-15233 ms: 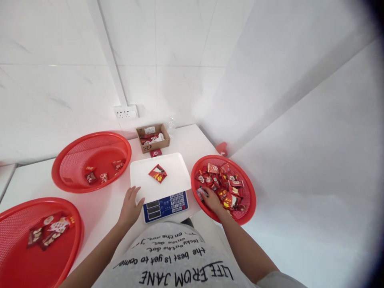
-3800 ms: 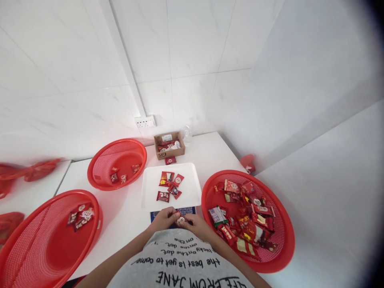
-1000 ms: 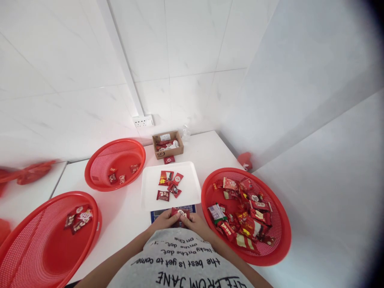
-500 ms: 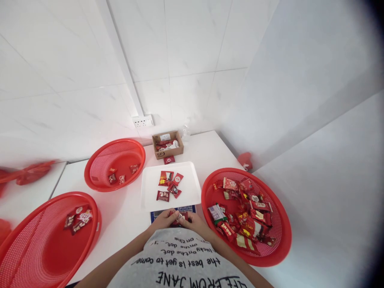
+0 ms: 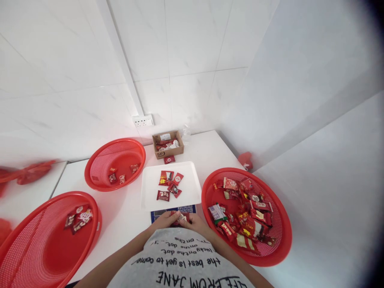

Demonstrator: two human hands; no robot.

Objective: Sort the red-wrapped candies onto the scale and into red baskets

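Note:
Close to my body, my left hand (image 5: 164,221) and my right hand (image 5: 196,225) both grip a small red wrapped snack packet (image 5: 183,218). My thumbs lie over its front, and my lower fingers are partly hidden by my shirt. Just beyond my hands is a blue panel (image 5: 192,209) with number keys and a display. Over its far side sits a white tray (image 5: 148,200) bearing several red packets (image 5: 163,195), spread loosely around its middle.
On the right stands a red mesh basket (image 5: 286,236) heaped with mixed packets. Two more red baskets, one far left (image 5: 115,142) and one near left (image 5: 57,244), hold a few packets each. A cardboard box (image 5: 160,154) of packets lies behind the tray, beside a clear plastic item (image 5: 186,130).
My hands have shifted very slightly toward my body, and the packet between them has turned a little, showing more of its printed face. The baskets and tray look the same.

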